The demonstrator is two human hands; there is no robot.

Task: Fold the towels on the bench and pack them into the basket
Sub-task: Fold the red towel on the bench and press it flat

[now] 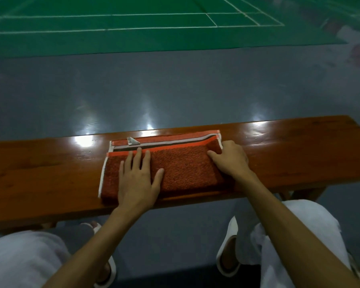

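A rust-orange towel [183,165] with white, grey and black stripes along its far edge lies folded on the brown wooden bench [50,169]. My left hand [138,175] presses flat on the towel's left half, fingers straight and spread. At the towel's right end my right hand [230,161] has its fingers curled over the edge, the thumb lying on top of the cloth. No basket is in view.
The glossy bench runs left to right across the view, with bare wood on both sides of the towel. Beyond it are grey floor [175,86] and a green court with white lines [133,21]. My knees in white trousers and white slippers are below the bench.
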